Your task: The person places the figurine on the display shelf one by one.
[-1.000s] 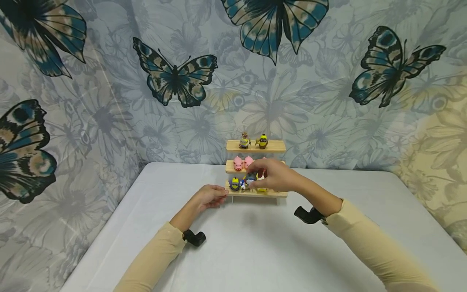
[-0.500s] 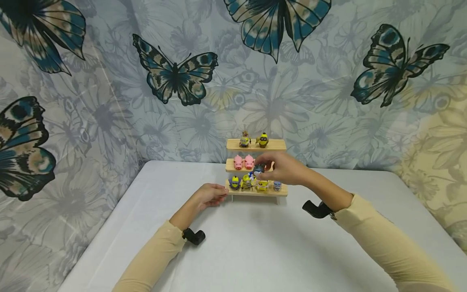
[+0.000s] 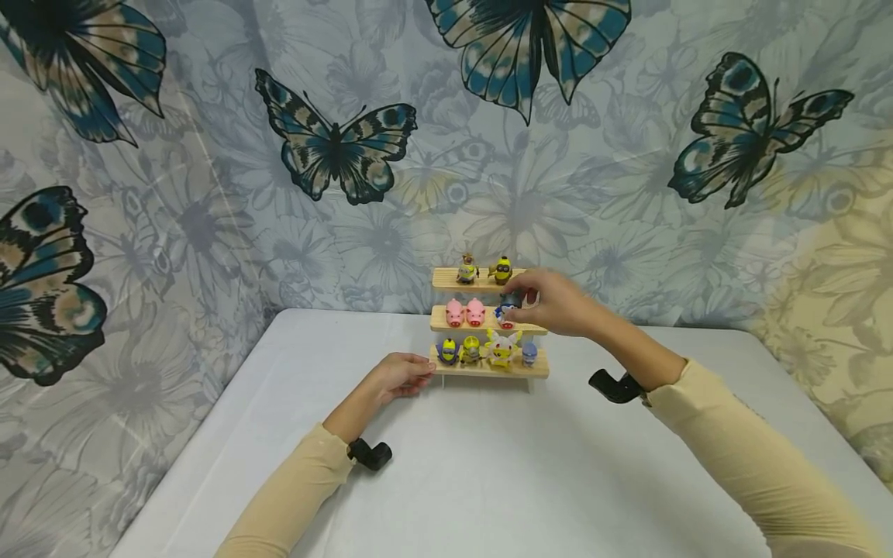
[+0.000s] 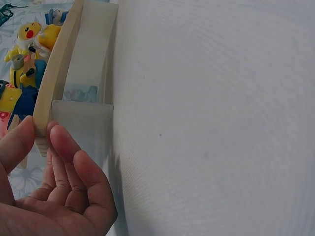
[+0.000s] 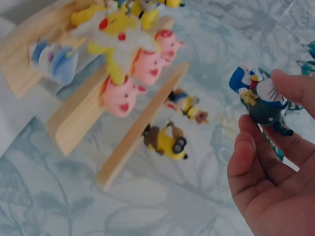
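- Our right hand (image 3: 558, 308) pinches blue cat figurine (image 5: 261, 101) at middle shelf (image 3: 481, 328); placing step, we judge.
- Left hand (image 3: 401, 376) grips bottom shelf (image 4: 56, 73) end.
- Next: set it upright beside pink pigs (image 3: 465, 312).

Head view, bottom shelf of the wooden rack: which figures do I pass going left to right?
Left hand at the shelf's end, then blue-and-yellow minion → yellow-green figure → yellow-and-white figure → small pale blue figure.

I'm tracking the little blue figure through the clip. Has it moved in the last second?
Yes. The blue figure in the right hand has risen from the shelf's bottom tier to its middle tier.
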Available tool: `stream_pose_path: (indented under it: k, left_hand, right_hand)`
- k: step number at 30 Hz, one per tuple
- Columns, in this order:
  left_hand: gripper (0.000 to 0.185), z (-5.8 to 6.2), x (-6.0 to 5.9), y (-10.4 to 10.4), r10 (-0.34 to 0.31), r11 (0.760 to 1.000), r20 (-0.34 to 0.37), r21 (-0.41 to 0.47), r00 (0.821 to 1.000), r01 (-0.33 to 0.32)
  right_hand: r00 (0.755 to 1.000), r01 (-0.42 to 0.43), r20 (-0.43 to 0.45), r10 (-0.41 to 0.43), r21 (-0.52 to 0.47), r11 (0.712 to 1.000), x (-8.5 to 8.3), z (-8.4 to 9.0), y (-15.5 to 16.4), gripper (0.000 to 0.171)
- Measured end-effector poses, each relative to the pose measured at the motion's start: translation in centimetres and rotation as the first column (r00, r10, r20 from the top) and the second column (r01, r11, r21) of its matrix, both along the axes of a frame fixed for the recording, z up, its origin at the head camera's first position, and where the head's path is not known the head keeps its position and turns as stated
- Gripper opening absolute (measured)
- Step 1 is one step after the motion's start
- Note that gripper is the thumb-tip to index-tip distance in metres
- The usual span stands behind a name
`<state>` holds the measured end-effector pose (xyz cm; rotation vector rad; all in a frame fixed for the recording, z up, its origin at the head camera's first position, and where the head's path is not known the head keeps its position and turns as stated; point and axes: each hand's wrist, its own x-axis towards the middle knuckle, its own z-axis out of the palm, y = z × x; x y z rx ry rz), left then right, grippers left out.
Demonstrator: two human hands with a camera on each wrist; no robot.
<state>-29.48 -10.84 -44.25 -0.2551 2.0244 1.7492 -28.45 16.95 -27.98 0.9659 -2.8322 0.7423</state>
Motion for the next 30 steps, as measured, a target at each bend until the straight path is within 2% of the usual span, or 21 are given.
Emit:
stream_pose_path:
  k: [9, 21, 30]
  left_hand:
    - [0.032, -0.2, 0.1, 0.2, -0.007, 1.000, -0.012, 0.001, 1.000, 0.007]
    - [0.030, 0.0, 0.0, 0.1, 0.015, 1.000, 0.008, -0.013, 1.000, -0.015]
    - [0.032, -0.2, -0.1, 0.1, 0.024, 1.000, 0.013, -0.008, 1.000, -0.024]
  right_hand:
    - [0.998, 0.049, -0.051, -0.046, 0.040, 0.998, -1.6, -0.1, 1.2, 0.033]
    - [0.985, 0.174, -0.010, -0.174, 0.027, 0.984, -4.9, -0.5, 2.2, 0.036]
    - [0.976, 0.218, -0.007, -0.218, 0.053, 0.975, -6.8, -0.5, 2.1, 0.035]
